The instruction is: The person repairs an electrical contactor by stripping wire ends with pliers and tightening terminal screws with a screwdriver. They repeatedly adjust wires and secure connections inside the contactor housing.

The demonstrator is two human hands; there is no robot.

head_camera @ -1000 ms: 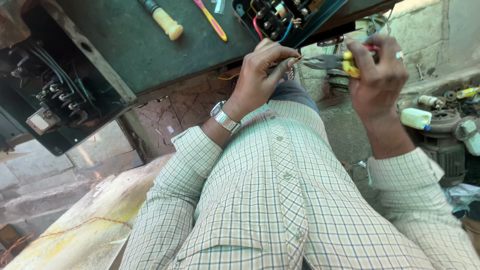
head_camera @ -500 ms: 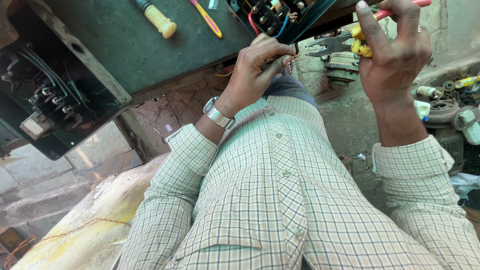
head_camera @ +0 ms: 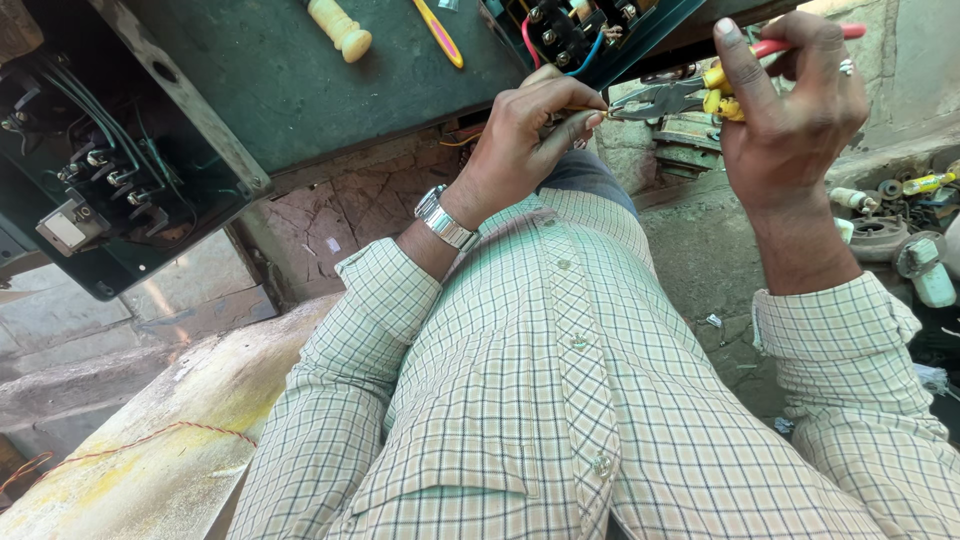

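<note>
My right hand (head_camera: 795, 110) grips pliers (head_camera: 665, 98) by their red and yellow handles, jaws pointing left. My left hand (head_camera: 525, 130), with a metal wristwatch (head_camera: 443, 217), pinches a thin wire end right at the plier jaws. Both hands work just below an open electrical box (head_camera: 580, 35) holding red and blue wires and dark terminals. My checked shirt fills the lower half of the view.
A dark green metal panel (head_camera: 270, 80) carries a cream-handled screwdriver (head_camera: 340, 28) and a yellow-pink tool (head_camera: 440, 35). A second open box with terminals (head_camera: 95, 190) hangs at left. Small motor parts (head_camera: 890, 235) lie at right. A yellowish slab (head_camera: 150, 440) sits lower left.
My right hand has risen and tilted, bringing the plier jaws left toward my left fingertips. My left hand stayed pinching the wire near the box.
</note>
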